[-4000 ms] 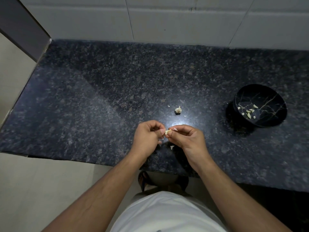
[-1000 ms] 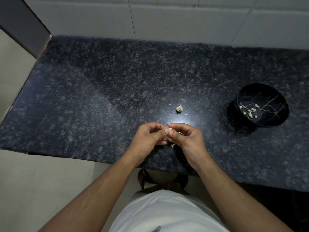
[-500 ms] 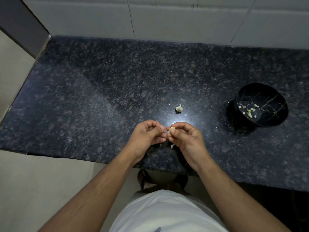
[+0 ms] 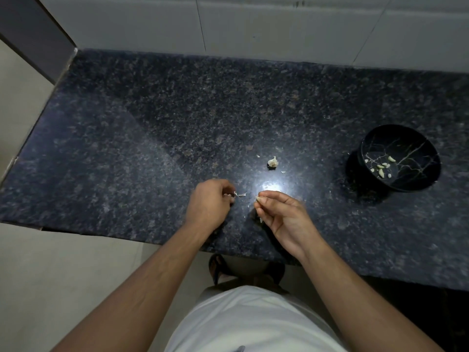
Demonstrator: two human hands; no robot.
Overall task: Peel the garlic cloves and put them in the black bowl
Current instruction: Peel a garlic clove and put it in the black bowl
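My right hand [image 4: 281, 215] pinches a small pale garlic clove [image 4: 258, 198] between thumb and fingertips, over the front of the dark granite counter [image 4: 152, 138]. To its left, my left hand [image 4: 209, 203] is curled and pinches a thin strip of garlic skin [image 4: 240, 194] that sticks out toward the right. The two hands are apart. A small remnant of the garlic bulb [image 4: 272, 162] lies on the counter behind them. The black bowl [image 4: 416, 185] with gold veins stands at the right and holds several peeled cloves [image 4: 382, 166].
Small skin flakes [image 4: 283, 172] lie near the bulb remnant. The counter's front edge runs just under my wrists. A white tiled wall [image 4: 253, 26] closes the back, and the counter's left end [image 4: 38, 118] drops to the floor.
My hands were joined on the clove; they have now pulled apart, the left taking a strip of skin leftward and the right keeping the clove.
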